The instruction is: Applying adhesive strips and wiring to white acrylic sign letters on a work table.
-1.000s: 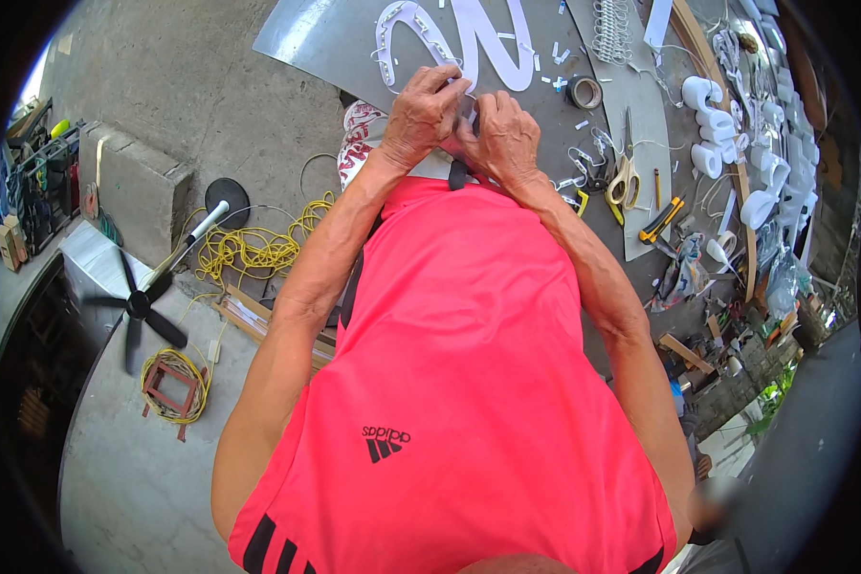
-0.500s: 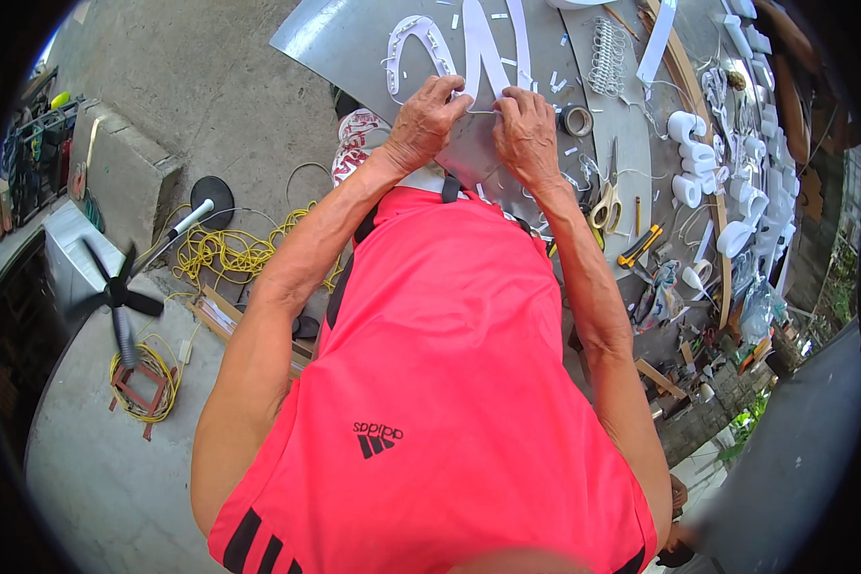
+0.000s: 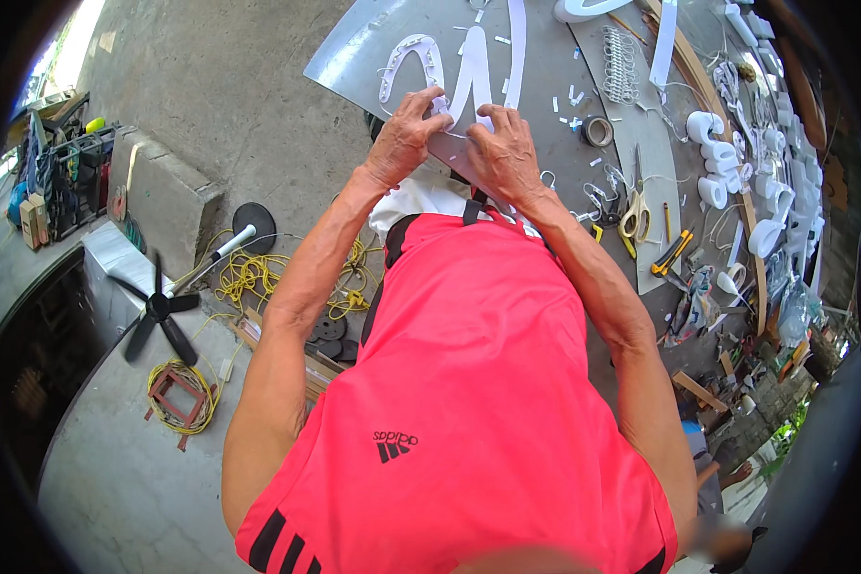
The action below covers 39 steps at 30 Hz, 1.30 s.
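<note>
White flat lettering (image 3: pixel 476 69) lies along the near edge of a grey metal sheet (image 3: pixel 349 67). Small white light modules dot its arch-shaped left part (image 3: pixel 388 81). My left hand (image 3: pixel 402 142) is closed in a pinch by the arch's lower right end, fingertips over the lettering. My right hand (image 3: pixel 505 153) is closed too, at the bottom of the lettering's middle strokes. A thin white wire (image 3: pixel 457 135) spans the small gap between both hands' fingers. Their fingers hide the gripped ends.
To the right lie a tape roll (image 3: pixel 598 131), scissors (image 3: pixel 633 218), a yellow-black cutter (image 3: pixel 673 253) and a string of white modules (image 3: pixel 620 65). White curved letters (image 3: pixel 713 158) are piled beyond. A black fan (image 3: pixel 158 306) and yellow cable (image 3: pixel 251 277) are at left. Another person (image 3: pixel 708 469) is at lower right.
The view has shifted, so the floor items and tools sit farther right. Against the tools, both hands and the lettering have moved left. The hands are slightly closer together and remain closed.
</note>
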Motion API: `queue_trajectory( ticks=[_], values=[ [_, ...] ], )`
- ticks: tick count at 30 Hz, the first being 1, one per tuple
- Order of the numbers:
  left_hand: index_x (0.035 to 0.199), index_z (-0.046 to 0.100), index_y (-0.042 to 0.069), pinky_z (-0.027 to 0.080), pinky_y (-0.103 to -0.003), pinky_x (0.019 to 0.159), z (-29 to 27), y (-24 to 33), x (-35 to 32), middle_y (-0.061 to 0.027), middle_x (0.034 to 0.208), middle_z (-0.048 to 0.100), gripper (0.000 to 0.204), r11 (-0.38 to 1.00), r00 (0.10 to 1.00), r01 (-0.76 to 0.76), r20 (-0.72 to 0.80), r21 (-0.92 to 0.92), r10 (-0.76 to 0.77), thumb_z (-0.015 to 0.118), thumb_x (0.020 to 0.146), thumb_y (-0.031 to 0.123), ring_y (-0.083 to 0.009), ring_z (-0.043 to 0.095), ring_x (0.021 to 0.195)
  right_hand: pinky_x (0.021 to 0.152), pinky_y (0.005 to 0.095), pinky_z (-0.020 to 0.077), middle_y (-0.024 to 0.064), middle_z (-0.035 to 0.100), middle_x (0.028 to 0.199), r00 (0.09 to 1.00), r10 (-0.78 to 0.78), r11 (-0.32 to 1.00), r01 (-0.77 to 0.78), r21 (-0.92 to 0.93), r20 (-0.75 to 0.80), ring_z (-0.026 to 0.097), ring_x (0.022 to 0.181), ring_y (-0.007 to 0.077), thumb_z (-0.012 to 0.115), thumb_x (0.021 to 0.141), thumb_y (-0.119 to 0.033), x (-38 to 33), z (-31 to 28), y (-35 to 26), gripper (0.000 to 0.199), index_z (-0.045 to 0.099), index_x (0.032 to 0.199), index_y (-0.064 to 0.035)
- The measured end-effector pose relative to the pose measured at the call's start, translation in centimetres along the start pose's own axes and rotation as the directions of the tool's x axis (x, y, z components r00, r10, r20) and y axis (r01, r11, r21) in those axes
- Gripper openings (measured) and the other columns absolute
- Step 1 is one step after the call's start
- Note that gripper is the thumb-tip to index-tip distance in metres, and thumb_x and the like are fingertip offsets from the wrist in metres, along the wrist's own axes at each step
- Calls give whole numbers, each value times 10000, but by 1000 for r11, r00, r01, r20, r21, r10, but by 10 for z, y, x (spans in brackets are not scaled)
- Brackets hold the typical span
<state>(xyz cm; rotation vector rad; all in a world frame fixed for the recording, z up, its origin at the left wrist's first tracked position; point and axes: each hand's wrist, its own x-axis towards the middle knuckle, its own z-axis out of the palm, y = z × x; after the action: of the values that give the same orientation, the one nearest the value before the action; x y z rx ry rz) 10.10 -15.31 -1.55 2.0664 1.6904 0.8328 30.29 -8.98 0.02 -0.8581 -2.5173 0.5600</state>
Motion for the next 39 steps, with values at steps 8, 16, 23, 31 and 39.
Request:
queue_trajectory(
  ticks=[8,16,23,31,39],
  values=[
    [1060,658,-4,531,-378,715,16,28,-13,-151,963,622,212,846,818,510,-219,-154,-532,682,857,51,-255,650,764,787,435,519,164,579,1167,997,75,996,-76,-48,-11,565,983,340,678,772,-99,-8,9,-5,133,629,870,-24],
    [1186,597,-46,495,-433,812,26,34,-12,-163,963,606,558,818,798,572,-266,56,-540,814,754,232,-347,600,902,837,418,511,155,627,1069,998,46,984,-52,170,37,596,961,336,704,852,-157,-18,13,-7,185,651,981,-35],
    [1114,673,-17,524,-380,768,29,9,12,-127,916,648,506,842,811,537,-305,48,-499,841,703,226,-266,637,812,752,419,531,172,670,944,969,158,869,-228,438,192,664,800,334,667,875,-139,-10,16,1,190,706,1009,-11],
    [1104,712,58,521,-389,805,0,-35,52,-115,877,657,360,981,982,188,-31,41,-187,760,754,126,-280,639,834,731,367,556,185,736,872,866,410,691,-500,522,287,729,774,295,661,893,-169,23,5,17,223,745,1037,-20],
    [1165,705,75,522,-367,849,-14,-42,69,-118,1022,692,399,996,995,21,-101,89,-12,773,795,208,-277,636,957,738,376,545,174,719,900,921,340,822,-390,416,191,707,787,306,690,878,-175,42,17,37,229,749,1039,-23]
  ],
)
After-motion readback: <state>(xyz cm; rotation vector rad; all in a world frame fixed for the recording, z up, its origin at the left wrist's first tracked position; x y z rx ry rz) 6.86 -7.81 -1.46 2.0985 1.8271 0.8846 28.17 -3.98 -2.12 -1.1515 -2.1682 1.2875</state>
